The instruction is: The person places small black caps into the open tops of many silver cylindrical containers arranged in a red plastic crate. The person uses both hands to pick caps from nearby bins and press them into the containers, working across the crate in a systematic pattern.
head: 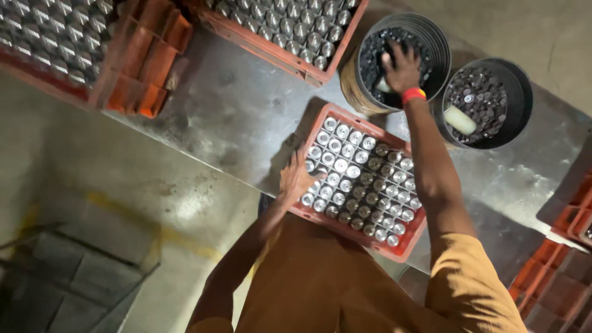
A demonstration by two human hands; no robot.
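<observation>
From the head camera, a grey metal table is seen running slantwise across the picture; an orange crate of small metal cans is set at its near edge, just in front of the person; the cans stand upright in rows, those toward the crate's left side showing bright silver tops, those toward its right side darker ones. The left hand is laid on the crate's left rim, fingers spread and bent over the outermost cans; whether one is gripped cannot be told. The right hand is reached out past the crate into a round metal bucket at the table's far edge; the bucket is filled with small dark caps; the fingers are curled down among them and a pale object is partly hidden under the palm, but a firm grip on it cannot be told; an orange band is worn on the wrist. A second bucket is set just beside the first, to its right, also holding small caps, with a pale cylinder lying on them. Another crate of silver cans is set further along the table's far side; one more full crate and an empty divided crate are seen at the table's left end; further orange crates are seen at the right edge of the view.
</observation>
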